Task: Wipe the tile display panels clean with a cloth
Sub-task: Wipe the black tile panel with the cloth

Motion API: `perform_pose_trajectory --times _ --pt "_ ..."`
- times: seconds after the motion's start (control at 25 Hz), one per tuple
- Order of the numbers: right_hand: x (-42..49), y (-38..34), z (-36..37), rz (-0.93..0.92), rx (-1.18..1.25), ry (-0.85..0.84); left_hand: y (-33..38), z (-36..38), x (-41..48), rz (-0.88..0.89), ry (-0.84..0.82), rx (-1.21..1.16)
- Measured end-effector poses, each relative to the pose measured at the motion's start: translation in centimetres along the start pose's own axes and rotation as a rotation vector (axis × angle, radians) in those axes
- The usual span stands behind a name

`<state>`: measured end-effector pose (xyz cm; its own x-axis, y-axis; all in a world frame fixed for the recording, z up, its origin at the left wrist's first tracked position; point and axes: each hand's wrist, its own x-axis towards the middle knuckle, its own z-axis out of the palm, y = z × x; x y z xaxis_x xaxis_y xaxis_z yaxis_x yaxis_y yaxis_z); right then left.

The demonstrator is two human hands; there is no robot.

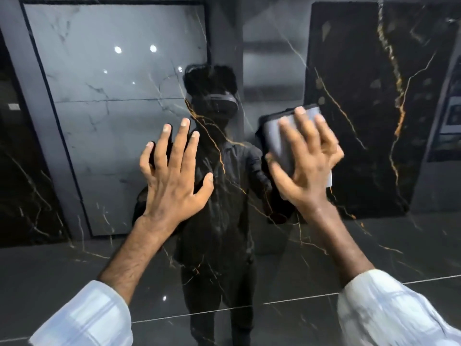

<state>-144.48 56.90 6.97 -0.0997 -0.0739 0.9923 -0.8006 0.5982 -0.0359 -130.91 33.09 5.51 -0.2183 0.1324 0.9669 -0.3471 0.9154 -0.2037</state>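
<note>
A glossy black tile panel (pixel 224 283) with gold veins fills the head view right in front of me. My left hand (pixel 174 178) lies flat against it with the fingers spread and holds nothing. My right hand (pixel 306 166) presses a folded grey cloth (pixel 277 136) flat against the panel at the right of centre, fingers spread over it. The cloth's upper left part shows above my fingers. White sleeves cover both forearms.
The shiny surface mirrors a person with a headset, a grey marble panel (pixel 112 108) at the left and a black gold-veined panel (pixel 374 96) at the right. A thin horizontal joint line (pixel 299 299) crosses the panel low down.
</note>
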Motion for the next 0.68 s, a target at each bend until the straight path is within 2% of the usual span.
perform_pose_trajectory --times 0.04,0.08,0.16,0.2,0.24,0.28,0.36,0.4,0.44,0.52,0.56,0.6,0.68 --pt "0.3 -1.2 0.2 0.129 -0.005 0.031 0.0 0.0 0.1 -0.013 0.004 -0.012" --pt "-0.2 -2.4 0.7 0.050 -0.049 0.020 0.0 0.0 0.2 -0.019 0.009 -0.025" --pt "-1.2 -2.4 1.2 -0.467 -0.107 -0.098 -0.1 -0.1 0.3 -0.004 0.025 -0.042" --pt "-0.4 -1.5 0.9 -0.642 -0.112 -0.145 -0.2 -0.2 0.4 0.006 0.034 -0.045" --pt "1.0 -0.5 0.4 -0.650 -0.113 -0.137 -0.4 -0.3 0.6 0.013 0.043 -0.046" --pt "2.2 0.0 0.3 -0.516 -0.097 -0.083 -0.5 -0.5 1.1 0.015 0.052 -0.050" --pt "4.0 -0.8 0.0 -0.099 -0.027 0.016 -0.5 -0.8 2.6 0.011 0.072 -0.053" --pt "4.1 -1.9 0.4 -0.049 -0.035 0.032 -0.5 -1.0 3.6 0.008 0.087 -0.045" --pt "3.8 -2.6 0.9 -0.179 -0.075 0.021 -0.5 -1.2 4.6 0.007 0.104 -0.036" --pt "3.9 -2.0 0.7 -0.575 -0.112 -0.082 -0.8 -1.2 6.2 0.008 0.120 -0.024" --pt "5.1 -1.0 0.2 -0.626 -0.122 -0.091 -1.0 -1.0 6.6 0.007 0.116 -0.016" --pt "6.4 0.0 -0.2 -0.526 -0.121 -0.053 -1.2 -0.8 6.8 0.008 0.106 -0.005" --pt "8.1 0.1 -0.7 -0.086 -0.018 0.032 -1.2 -0.3 6.8 0.006 0.088 0.017"
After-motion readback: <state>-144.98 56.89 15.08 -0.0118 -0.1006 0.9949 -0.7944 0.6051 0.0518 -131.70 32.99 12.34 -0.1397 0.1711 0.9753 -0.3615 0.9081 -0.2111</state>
